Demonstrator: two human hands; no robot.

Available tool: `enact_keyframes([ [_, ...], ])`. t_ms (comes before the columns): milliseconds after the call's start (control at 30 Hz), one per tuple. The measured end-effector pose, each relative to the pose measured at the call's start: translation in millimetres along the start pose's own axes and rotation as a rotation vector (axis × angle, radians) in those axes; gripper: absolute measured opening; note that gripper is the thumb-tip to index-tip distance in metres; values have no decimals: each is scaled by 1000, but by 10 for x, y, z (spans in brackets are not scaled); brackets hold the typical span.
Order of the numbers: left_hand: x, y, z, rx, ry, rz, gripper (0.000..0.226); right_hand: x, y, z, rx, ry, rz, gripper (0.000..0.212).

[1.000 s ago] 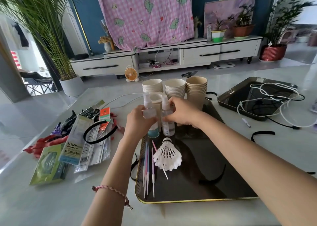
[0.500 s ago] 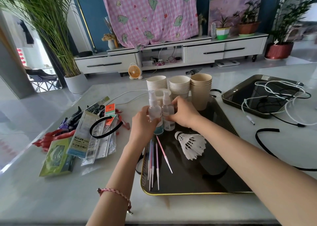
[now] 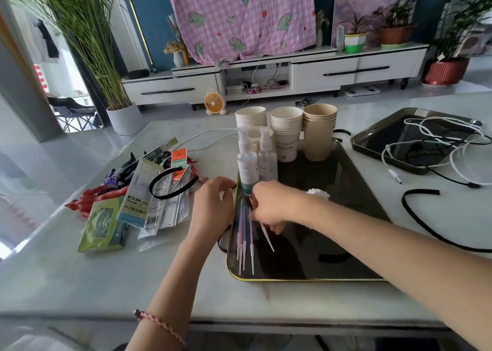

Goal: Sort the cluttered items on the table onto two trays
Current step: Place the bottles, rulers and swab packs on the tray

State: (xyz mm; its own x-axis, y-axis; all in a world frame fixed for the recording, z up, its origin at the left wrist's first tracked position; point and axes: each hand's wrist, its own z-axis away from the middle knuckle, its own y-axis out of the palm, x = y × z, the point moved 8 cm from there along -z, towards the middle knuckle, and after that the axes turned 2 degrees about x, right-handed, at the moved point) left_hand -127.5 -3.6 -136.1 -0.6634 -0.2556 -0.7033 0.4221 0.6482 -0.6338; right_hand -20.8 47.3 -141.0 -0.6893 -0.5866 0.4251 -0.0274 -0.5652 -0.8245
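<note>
The near black tray (image 3: 306,279) has a gold rim. At its far left corner stand two clear spray bottles (image 3: 248,161), with three stacks of paper cups (image 3: 287,135) behind them. Several pink and blue sticks (image 3: 243,240) lie along its left side. My right hand (image 3: 275,204) is over the tray just below the bottles and pinches the top end of one slanting pink-white stick (image 3: 267,237). My left hand (image 3: 213,204) hovers at the tray's left rim with loosely curled fingers and holds nothing I can see. A white shuttlecock (image 3: 316,193) peeks out behind my right wrist.
Packets, a ruler pack, a black headband (image 3: 170,184) and red items lie heaped on the table's left. A second dark tray (image 3: 372,148) at the back right holds white cables (image 3: 431,143). Another black headband (image 3: 420,217) lies at the right.
Both hands have let go of the spray bottles and dropped toward me. The right hand now grips a stick, and the shuttlecock has rolled right behind my wrist.
</note>
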Motion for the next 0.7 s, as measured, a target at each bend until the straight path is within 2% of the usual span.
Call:
enact_keyframes([
  [167,-90,150,129,78,55,-8,25,-56,101,-76,-122,65,32,40],
  [233,-81,187,142,102,58,-21,27,-59,151,-103,-65,87,-50,35],
  [367,-41,186,153,118,50,-20,33,-55,409,-54,244,140,-183,28],
  [567,-93,356,159,316,122,-170,44,-80,300,-5,207,120,-372,27],
  [700,-90,438,144,394,132,-247,38,-59,334,57,254,109,-570,31],
])
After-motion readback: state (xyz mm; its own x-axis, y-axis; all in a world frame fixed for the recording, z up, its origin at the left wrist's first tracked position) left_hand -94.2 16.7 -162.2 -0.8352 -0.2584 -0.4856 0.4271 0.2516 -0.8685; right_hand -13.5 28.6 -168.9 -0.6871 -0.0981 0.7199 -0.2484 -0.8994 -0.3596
